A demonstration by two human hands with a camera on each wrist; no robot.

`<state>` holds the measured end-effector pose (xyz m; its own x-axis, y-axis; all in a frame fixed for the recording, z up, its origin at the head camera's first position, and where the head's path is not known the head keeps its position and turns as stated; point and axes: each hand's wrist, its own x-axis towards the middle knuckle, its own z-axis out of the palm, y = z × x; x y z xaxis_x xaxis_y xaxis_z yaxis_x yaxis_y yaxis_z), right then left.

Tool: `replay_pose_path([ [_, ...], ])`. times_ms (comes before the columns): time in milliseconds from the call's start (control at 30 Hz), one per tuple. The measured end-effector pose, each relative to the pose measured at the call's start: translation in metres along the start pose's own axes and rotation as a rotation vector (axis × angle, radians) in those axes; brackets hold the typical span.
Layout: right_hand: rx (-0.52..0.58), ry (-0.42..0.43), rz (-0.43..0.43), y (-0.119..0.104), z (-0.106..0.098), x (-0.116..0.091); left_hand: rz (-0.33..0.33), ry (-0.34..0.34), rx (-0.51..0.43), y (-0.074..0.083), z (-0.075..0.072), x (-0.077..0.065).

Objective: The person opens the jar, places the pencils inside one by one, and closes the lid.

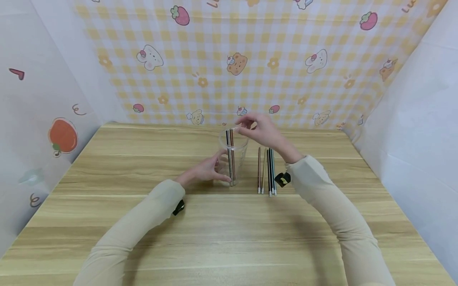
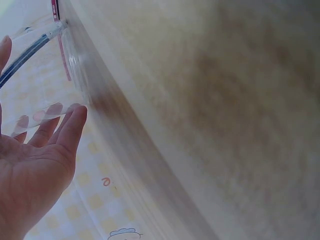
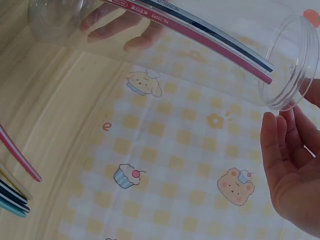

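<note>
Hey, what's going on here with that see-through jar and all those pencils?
A person has their left hand around the lower part of a clear jar. Their right hand is up by the jar's top; I can't tell if it touches it. A red pencil and a dark pencil are inside the jar. More pencils lie on the wooden table, to the right of the jar, not put in.

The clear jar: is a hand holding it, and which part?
Yes, the left hand holds the clear jar around its lower part. The right hand is at its rim; whether it grips there can't be told.
</note>
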<state>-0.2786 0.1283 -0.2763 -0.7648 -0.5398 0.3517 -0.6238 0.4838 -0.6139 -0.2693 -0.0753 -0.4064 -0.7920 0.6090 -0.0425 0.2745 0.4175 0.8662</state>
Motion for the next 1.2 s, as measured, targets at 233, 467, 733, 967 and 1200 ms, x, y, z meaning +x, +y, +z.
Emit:
replay_pose_path([
  [233,0.074,0.142,0.05,0.005,-0.006,-0.002,-0.012,-0.003,-0.024,0.001,0.001,0.0],
  [467,0.206,0.201,0.114,0.01,-0.017,-0.009,0.007,-0.018,-0.037,0.012,-0.001,-0.006],
  [733,0.31,0.199,0.297,0.049,-0.016,-0.022,-0.027,-0.001,-0.019,0.002,0.0,-0.002],
  [967,0.355,0.162,0.444,0.08,-0.009,-0.035,-0.037,-0.003,-0.023,0.003,0.0,-0.002],
  [1200,0.389,0.116,0.571,0.103,-0.003,-0.048,-0.026,0.002,-0.011,0.003,0.0,-0.002],
])
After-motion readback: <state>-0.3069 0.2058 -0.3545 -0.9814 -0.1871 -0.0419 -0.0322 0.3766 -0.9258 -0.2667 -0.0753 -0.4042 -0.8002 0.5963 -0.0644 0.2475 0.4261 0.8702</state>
